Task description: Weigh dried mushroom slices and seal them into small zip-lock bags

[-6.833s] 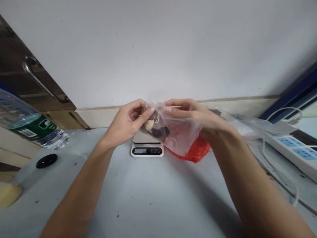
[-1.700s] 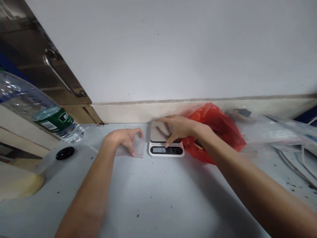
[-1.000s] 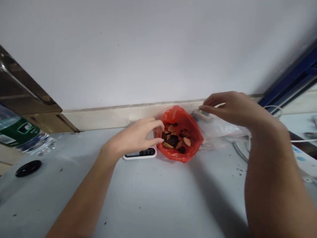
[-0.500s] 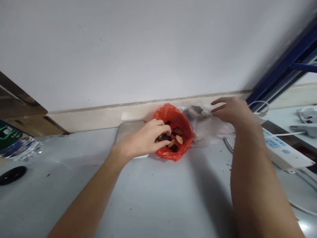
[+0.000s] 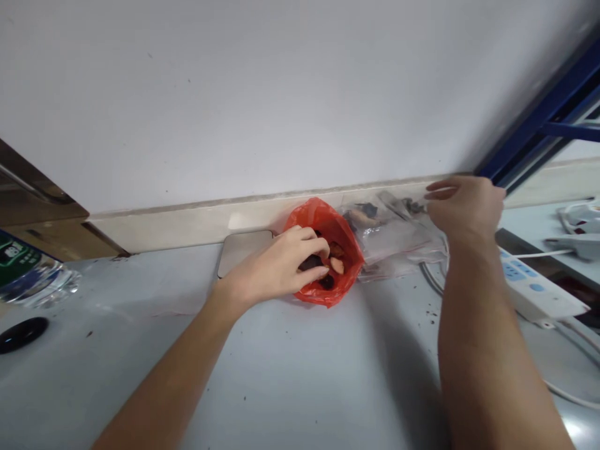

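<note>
My left hand (image 5: 276, 269) reaches into an open red plastic bag (image 5: 344, 240) of brown, black and tan pieces, with its fingers closed on a dark piece (image 5: 310, 262). The bag sits against the wall base, right of a small kitchen scale (image 5: 239, 251) whose front my hand covers. My right hand (image 5: 466, 203) hovers over clear plastic bags (image 5: 398, 240) with dark pieces inside, lying right of the red bag. Its fingers are stretched toward the bags' far edge, and I cannot see whether they touch.
A water bottle (image 5: 28, 275) lies at the far left with its black cap (image 5: 21, 326) on the grey counter (image 5: 300, 375). A white power strip (image 5: 539, 290) with cables lies at the right. A cabinet door is at the upper left, a blue frame at the upper right.
My left hand went from the scale into the red bag and closed on a dark piece. My right hand shifted right over the clear bags. The view swung right.
</note>
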The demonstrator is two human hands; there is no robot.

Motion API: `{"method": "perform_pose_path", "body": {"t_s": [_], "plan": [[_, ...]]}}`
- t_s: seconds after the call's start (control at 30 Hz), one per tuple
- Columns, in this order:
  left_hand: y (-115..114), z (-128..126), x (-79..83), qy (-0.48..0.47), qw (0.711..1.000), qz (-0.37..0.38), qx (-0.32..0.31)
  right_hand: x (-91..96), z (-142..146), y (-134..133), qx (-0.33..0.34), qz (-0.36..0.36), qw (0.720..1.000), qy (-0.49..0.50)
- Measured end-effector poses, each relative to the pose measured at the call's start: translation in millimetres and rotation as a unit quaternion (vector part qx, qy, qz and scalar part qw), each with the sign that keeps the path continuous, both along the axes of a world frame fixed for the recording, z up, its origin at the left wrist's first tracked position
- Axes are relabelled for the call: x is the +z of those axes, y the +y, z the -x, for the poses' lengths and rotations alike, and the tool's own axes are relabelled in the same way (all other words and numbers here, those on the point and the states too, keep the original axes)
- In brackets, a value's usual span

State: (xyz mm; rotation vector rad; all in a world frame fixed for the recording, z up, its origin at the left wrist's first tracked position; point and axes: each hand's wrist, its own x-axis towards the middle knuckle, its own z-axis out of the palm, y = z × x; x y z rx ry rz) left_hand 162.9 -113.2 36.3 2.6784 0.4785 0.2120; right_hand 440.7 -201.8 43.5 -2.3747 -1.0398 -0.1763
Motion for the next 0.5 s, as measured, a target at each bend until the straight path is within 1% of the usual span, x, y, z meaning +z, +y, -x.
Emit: {"method": "perform_pose_path", "body": {"t_s": [0.03, 0.07, 0.13, 0.17, 0.23, 0.27, 0.33, 0.37, 0.43, 0.5], "plan": [[0, -1, 0.0, -0.007, 1.0, 0.001, 0.005, 10.0, 10, -1, -0.04, -0.024, 0.999, 0.027], [-1, -1, 0.2, -0.019, 1.0, 0.002, 0.015, 20.3, 21, -2, -0.051, -0.053, 0.996, 0.042], [1, -2, 0.7, -0.065, 0.997, 0.005, 0.043, 38.6, 43, -3, -0.019, -0.098, 0.995, 0.031], [3, -2, 0.8, -0.1, 0.993, 0.006, 0.062, 45.4, 52, -3, 0.013, -0.113, 0.993, 0.019], [9, 0, 0.3, -0.183, 0.977, 0.016, 0.111, 53.1, 68, 0, 0.09, -0.154, 0.984, 0.002], [14, 1, -0.2, -0.226, 0.964, 0.022, 0.136, 54.3, 74, 2, 0.137, -0.182, 0.974, -0.001], [24, 6, -0.6, -0.304, 0.938, 0.028, 0.166, 53.0, 86, 7, 0.242, -0.241, 0.94, 0.009], [29, 9, -0.2, -0.341, 0.926, 0.021, 0.162, 51.4, 91, 10, 0.298, -0.259, 0.918, 0.022], [35, 17, 3.0, -0.387, 0.912, 0.001, 0.134, 47.9, 103, 15, 0.399, -0.267, 0.875, 0.061], [36, 24, 9.0, -0.405, 0.908, -0.006, 0.111, 44.7, 113, 20, 0.463, -0.254, 0.842, 0.108]]}}
